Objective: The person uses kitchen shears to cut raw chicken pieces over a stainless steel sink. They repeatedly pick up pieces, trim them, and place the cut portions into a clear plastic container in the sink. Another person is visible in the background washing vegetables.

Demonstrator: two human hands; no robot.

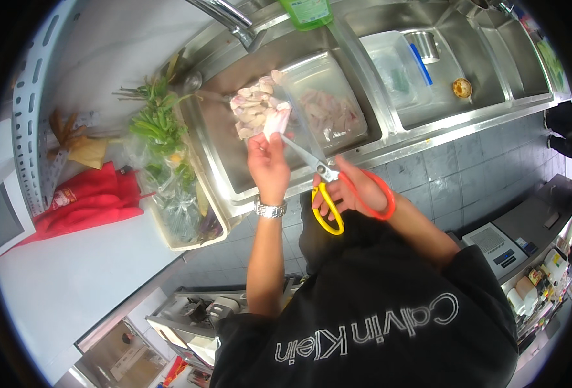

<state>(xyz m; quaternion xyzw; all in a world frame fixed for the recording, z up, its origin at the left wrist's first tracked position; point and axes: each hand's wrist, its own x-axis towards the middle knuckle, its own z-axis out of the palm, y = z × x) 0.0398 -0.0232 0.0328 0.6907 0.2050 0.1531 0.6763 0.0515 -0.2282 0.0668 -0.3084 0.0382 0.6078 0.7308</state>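
Observation:
My left hand (268, 162), with a metal-banded watch at the wrist, pinches a pale raw chicken piece (277, 121) over the sink basin. In my right hand (356, 186) is a pair of scissors (322, 169) with one red and one yellow handle loop. Their loops are spread, and the blade tips reach close to the fingers of my left hand and the chicken piece. Beyond that hand lies a pile of raw chicken pieces (253, 104). More pieces sit in a clear plastic container (332, 65) at the basin's right side, seemingly in liquid.
A faucet (228, 19) overhangs the steel sink (218, 165); a green bottle (309, 12) stands behind it. Leafy vegetables and plastic bags fill a white crate (220, 233) at left, near red cloth (94, 196). The neighbouring basin holds another clear container (385, 72) and a metal cup (424, 46).

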